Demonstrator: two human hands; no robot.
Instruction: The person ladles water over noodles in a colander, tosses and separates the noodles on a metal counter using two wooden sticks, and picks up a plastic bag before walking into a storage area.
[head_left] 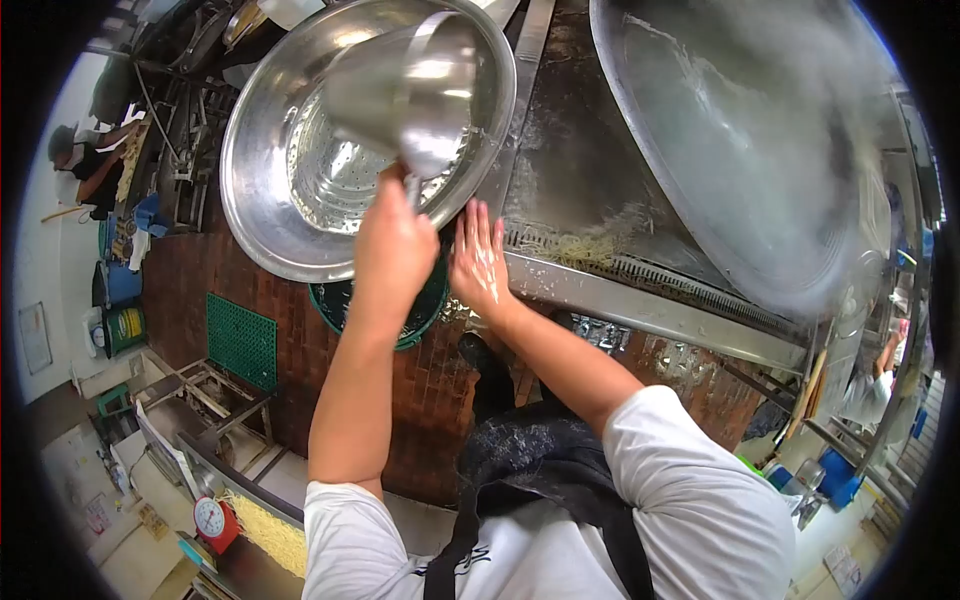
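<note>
My left hand (pixel 395 245) is closed round the handle of a large metal dipper (pixel 440 95). The dipper is tilted over a wide steel basin (pixel 255 190) and smeared by motion. Small holes dot the basin's bottom. My right hand (pixel 480 262) looks wet, its fingers stretched out beside the basin's near right rim; whether it touches the rim I cannot tell. Under the basin's near side stands a green tub (pixel 420 315), partly hidden by my left forearm. A few pale noodles (pixel 575 250) lie along the slotted drain right of my right hand.
At right, a huge steaming pan (pixel 740 170) is set in the metal cooktop (pixel 560 150). A green mat (pixel 242 340) lies on the brown tiled floor. Lower left are a red scale (pixel 212 522) and noodles. Another person (pixel 90 165) works at far left; another's arm shows at far right.
</note>
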